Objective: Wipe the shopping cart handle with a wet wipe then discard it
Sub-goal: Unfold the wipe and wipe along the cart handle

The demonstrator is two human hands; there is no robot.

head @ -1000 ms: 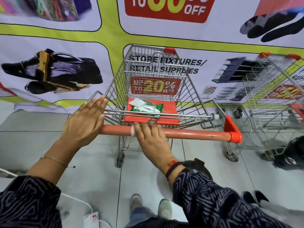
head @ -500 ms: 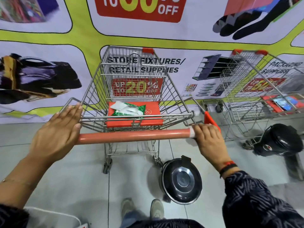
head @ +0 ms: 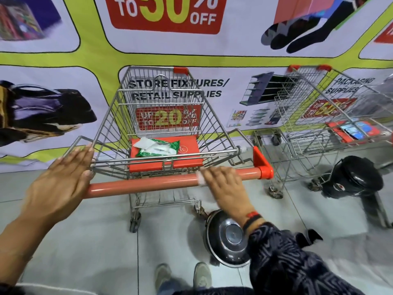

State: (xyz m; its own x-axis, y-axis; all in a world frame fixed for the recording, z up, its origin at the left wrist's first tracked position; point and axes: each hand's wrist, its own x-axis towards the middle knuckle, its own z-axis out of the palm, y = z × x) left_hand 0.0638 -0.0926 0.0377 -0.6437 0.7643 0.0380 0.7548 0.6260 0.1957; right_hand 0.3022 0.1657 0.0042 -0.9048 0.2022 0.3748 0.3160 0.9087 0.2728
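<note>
A wire shopping cart stands in front of me with an orange handle running across its near side. My right hand presses a white wet wipe onto the handle, right of its middle; only the wipe's left edge shows past my fingers. My left hand lies flat with fingers extended on the handle's left end and the cart's corner. A green wet wipe pack rests on the orange child seat.
A black round bin with a lid stands on the floor under my right forearm. A second cart stands to the right, with a black object beside it. A printed banner covers the wall behind.
My right hand slid with the wipe from the handle's middle to its right end, then back leftward to right of the middle. The left hand stayed at the left end.
</note>
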